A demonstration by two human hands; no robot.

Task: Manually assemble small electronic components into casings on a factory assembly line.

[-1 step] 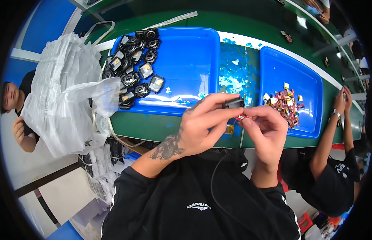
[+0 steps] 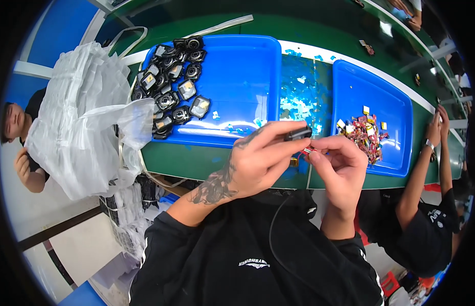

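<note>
My left hand (image 2: 263, 163) is closed on a small black watch case (image 2: 298, 133), its side held between the fingers above the table. With thumb and forefinger, my right hand (image 2: 342, 168) pinches a small red electronic part (image 2: 307, 150) just below the case. A yellow-edged battery (image 2: 294, 161) shows under my left fingers, mostly hidden; I cannot make out what it hangs from. Left of my hands, a large blue tray (image 2: 242, 66) holds several black watch cases (image 2: 167, 101) piled along its left side.
A smaller blue tray (image 2: 352, 81) on the right contains a heap of red boards and batteries (image 2: 367, 137). Pale blue film scraps (image 2: 298, 107) litter the green table between trays. White plastic bags (image 2: 79, 122) hang at left. Another person's hands (image 2: 435, 130) are at far right.
The black case has tilted slightly in my left hand, and my left fingers have shifted a little. Less of the battery below shows. My right hand stays in place.
</note>
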